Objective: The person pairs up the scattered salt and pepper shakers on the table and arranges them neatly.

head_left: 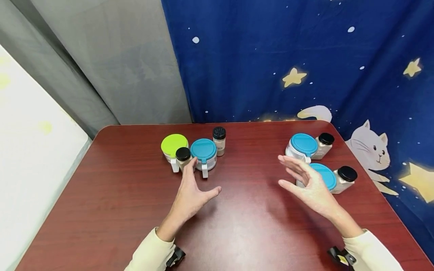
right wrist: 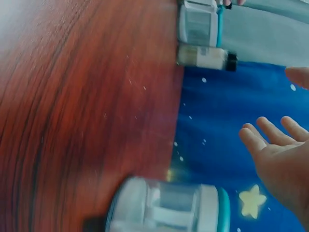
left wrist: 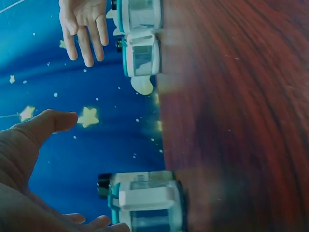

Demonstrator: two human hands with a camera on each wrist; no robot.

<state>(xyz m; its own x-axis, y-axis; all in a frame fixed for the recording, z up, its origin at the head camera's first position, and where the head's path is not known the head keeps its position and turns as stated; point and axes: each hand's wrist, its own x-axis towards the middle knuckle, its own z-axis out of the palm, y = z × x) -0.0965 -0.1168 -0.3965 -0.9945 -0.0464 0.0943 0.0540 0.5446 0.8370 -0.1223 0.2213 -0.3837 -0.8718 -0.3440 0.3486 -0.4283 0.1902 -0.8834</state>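
My left hand [head_left: 190, 199] hovers with thumb and fingers spread, holding nothing, in front of a left group of containers. That group has a green-lidded jar [head_left: 174, 144], a small black-capped bottle [head_left: 183, 155], a blue-lidded jar with a white handle [head_left: 203, 149] and a black-topped shaker [head_left: 219, 141]. Fingers partly cover the small bottle; contact cannot be told. My right hand [head_left: 313, 190], also spread and holding nothing, partly hides the front blue-lidded jar [head_left: 324, 175]. Beside that jar stands a black-capped bottle [head_left: 346, 177]. Behind are another blue-lidded jar [head_left: 303, 145] and black-capped bottle [head_left: 324, 144].
All containers stand upright on a reddish-brown wooden table [head_left: 251, 210]. A blue curtain [head_left: 244, 67] with stars and a cat hangs behind the far edge, next to a grey curtain [head_left: 135, 64]. At the left is a white surface [head_left: 30, 150].
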